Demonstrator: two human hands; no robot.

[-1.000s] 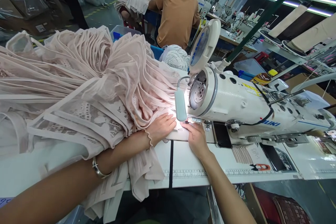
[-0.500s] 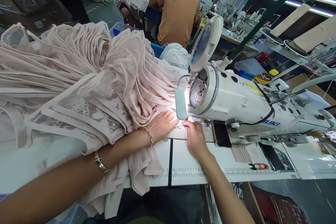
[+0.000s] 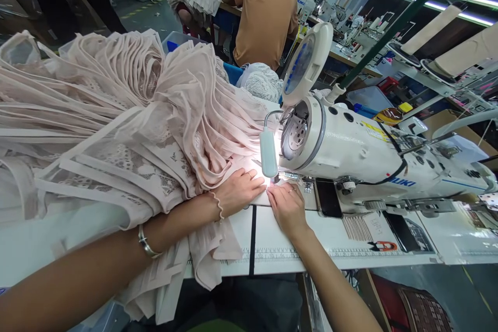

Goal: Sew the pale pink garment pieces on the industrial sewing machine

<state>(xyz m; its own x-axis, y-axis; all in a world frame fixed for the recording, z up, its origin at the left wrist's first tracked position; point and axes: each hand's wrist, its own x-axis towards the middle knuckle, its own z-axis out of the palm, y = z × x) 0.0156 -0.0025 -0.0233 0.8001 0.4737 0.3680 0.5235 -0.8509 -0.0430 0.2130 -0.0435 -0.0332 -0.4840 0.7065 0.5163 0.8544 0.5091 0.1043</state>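
Currently both hands lie flat on the fabric's edge at the sewing machine (image 3: 350,150), under its small lamp (image 3: 268,153). Left hand (image 3: 239,189): fingers together, pressing the pink fabric (image 3: 128,135) down onto the surface (image 3: 280,249), apparently to keep the seam flat. Right hand (image 3: 288,207): fingers extended, nothing gripped, fingertips just beside the needle area, steadying the edge from the near side. Glare hides the needle itself, so contact with the presser foot cannot be confirmed. The fabric bulk is heaped to the left; its long pleats run left to right, converging toward the machine head.
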